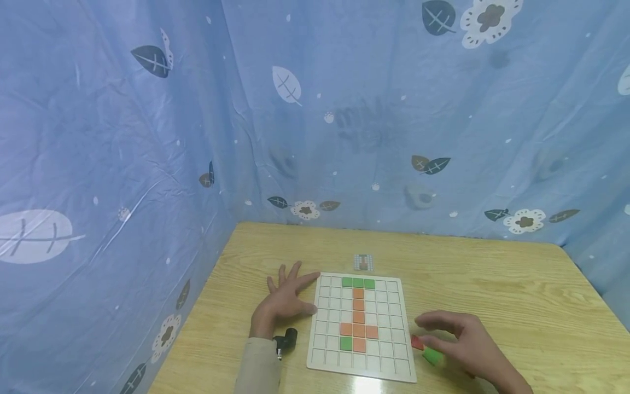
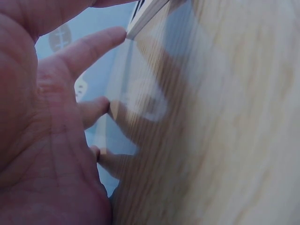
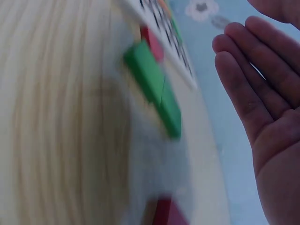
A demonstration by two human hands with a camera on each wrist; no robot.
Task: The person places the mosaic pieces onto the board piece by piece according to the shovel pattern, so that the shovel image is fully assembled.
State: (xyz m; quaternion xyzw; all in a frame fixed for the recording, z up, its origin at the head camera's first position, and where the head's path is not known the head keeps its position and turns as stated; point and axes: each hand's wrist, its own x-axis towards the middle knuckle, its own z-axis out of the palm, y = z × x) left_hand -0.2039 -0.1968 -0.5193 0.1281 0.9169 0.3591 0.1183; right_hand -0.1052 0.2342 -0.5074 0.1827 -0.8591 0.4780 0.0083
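Note:
A white grid board (image 1: 394, 350) lies on the table with green tiles (image 1: 358, 283) along its far row, a line and crossbar of orange tiles (image 1: 359, 317), and another green tile (image 1: 346, 343) at the lower left. My left hand (image 1: 285, 301) rests spread at the board's left side, forefinger and thumb at its edge. To the right of the board, my right hand (image 1: 465, 339) hovers with fingers gently bent and nothing between them. Beneath it are green blocks (image 3: 150, 79) and a red block (image 1: 416, 342); the right wrist view shows another red block (image 3: 168, 213) nearer.
Beyond the board lies a small card (image 1: 363, 262) with a printed grid pattern. A black device (image 1: 286, 340) sits by the left wrist. Blue patterned curtains (image 1: 344, 137) hang behind and to the left of the wooden table (image 1: 517, 284).

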